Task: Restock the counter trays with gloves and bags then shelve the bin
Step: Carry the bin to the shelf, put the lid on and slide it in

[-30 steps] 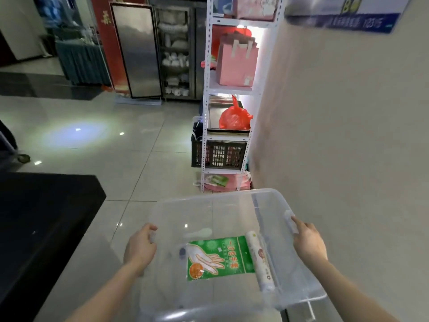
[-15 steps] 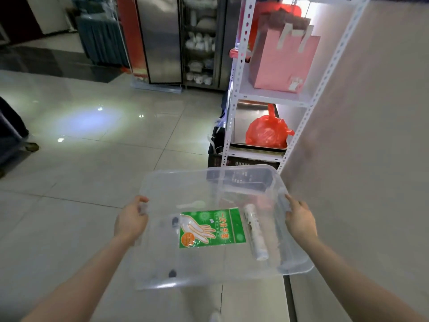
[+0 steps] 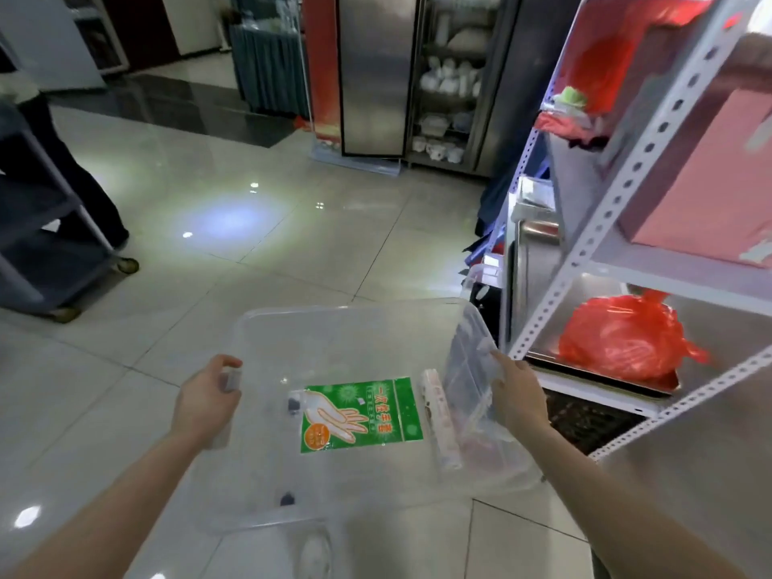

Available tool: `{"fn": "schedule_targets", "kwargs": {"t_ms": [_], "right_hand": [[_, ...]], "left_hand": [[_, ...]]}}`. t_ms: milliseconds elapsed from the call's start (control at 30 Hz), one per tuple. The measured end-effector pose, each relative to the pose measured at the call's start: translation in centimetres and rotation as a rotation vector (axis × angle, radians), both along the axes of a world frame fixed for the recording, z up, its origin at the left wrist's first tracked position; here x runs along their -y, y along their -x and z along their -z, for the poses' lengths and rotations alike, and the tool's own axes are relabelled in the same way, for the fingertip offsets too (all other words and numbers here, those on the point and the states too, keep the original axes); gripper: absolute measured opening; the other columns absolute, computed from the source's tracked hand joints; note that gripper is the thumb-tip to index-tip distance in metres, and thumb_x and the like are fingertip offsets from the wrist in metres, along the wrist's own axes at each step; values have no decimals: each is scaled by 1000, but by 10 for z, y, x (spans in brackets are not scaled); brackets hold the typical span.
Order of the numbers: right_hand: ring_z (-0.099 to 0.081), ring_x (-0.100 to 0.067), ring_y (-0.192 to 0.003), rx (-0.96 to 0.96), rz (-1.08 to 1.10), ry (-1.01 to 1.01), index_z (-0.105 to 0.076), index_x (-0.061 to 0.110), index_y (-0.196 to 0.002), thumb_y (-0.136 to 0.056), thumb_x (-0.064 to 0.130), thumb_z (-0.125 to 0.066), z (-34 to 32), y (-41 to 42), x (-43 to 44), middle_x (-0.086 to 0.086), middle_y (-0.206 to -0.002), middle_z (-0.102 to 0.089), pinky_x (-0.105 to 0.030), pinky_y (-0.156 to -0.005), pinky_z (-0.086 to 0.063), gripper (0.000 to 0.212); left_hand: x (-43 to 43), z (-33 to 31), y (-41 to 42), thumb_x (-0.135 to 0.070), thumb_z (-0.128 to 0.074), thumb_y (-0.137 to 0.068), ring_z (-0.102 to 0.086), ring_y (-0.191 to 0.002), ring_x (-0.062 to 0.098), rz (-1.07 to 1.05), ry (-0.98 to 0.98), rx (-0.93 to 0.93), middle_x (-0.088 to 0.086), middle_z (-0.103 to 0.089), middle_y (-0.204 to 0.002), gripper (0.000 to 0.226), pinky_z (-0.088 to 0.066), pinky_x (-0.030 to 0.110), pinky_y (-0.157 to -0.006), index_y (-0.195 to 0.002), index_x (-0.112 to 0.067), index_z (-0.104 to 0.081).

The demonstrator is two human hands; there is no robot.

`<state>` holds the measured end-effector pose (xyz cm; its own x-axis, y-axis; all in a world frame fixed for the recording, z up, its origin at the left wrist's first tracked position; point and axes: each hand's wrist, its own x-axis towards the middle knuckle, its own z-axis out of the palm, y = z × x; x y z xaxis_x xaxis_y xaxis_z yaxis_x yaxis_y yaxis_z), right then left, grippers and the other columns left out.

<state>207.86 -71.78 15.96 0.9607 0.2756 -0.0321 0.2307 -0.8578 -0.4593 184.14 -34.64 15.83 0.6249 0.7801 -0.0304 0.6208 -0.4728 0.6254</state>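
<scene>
I carry a clear plastic bin (image 3: 355, 328) in front of me above the tiled floor. My left hand (image 3: 206, 401) grips its left rim and my right hand (image 3: 516, 394) grips its right rim. Inside on the bottom lies a green pack of disposable gloves (image 3: 361, 415), and beside it on the right a white roll of bags (image 3: 440, 424). The white metal shelf rack (image 3: 601, 227) stands close on the right, just beyond the bin's right side.
On the rack a red plastic bag (image 3: 626, 342) sits in a steel tray (image 3: 601, 376), with a pink paper bag (image 3: 710, 177) one shelf up and a dark crate (image 3: 585, 420) below. A person's legs (image 3: 79, 181) and a grey cart (image 3: 37, 227) stand at left. A steel cabinet (image 3: 372, 73) is ahead.
I have walked forward with the bin; the shelf rack is now close on my right. Both hands keep their hold on the rims.
</scene>
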Motion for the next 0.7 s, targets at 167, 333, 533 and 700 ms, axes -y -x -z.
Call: {"fn": "schedule_targets", "kwargs": {"t_ms": [167,333,533,700], "right_hand": [[-58,-32,-96,-55,87,-10,-41,29,-139,-89,3,-42,10,-62,-79,-13,-123,-51,-36,-73,-47,56],[-55,-23,-78,-79,169,-13,-38,32,-140,-90,6,-40,10,-134,-135,-10,-121,-51,-33,-65,-46,56],[-56,-23,-79,-69,212,-26,-44,27,-137,-88,2,-46,30,-246,-198,-11,-114,-55,-28,-64,-43,55],[-52,-21,-81,-116,264,-40,-44,27,-136,-88,1,-45,49,-353,-242,-9,-107,-54,-29,-64,-43,54]], "left_hand": [[-92,-2,-88,-4,-63,-79,-53,-63,25,69,-50,-26,10,-64,-77,29,-37,31,-57,-105,-16,-59],[-166,-12,-195,-2,-66,-74,-50,-61,24,153,-43,-18,5,-59,-73,34,-35,30,-55,-103,-17,-60],[-243,6,-334,-2,-65,-76,-51,-68,26,213,-46,-51,15,-65,-87,37,-37,33,-61,-109,-17,-61],[-295,13,-459,-2,-67,-73,-53,-68,28,251,-54,-103,10,-61,-80,38,-38,34,-63,-106,-21,-60]]}}
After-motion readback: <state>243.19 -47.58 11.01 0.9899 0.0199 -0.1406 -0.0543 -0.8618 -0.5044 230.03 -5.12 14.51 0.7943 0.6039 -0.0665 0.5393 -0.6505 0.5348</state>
